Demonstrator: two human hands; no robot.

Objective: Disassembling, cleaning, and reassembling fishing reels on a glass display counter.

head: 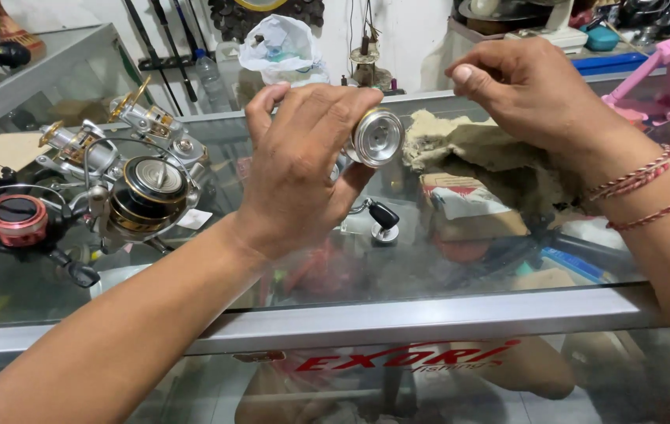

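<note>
My left hand (299, 161) grips a silver fishing reel, whose round metal spool (377, 137) points toward me above a glass counter (429, 275). The reel's black-knobbed handle (383, 217) hangs below my palm. My right hand (535, 94) is raised just right of the spool, fingers curled together with the thumb tip showing; I cannot tell if it pinches anything. Red and white string bracelets (639, 179) circle my right wrist.
Several spinning reels lie on the counter's left: a black and gold one (150, 188), a black and red one (17, 220), silver ones (76, 145) behind. A beige rag (460, 141) lies past the spool. A pink stand (668, 74) and white plastic bag (280, 47) sit further back.
</note>
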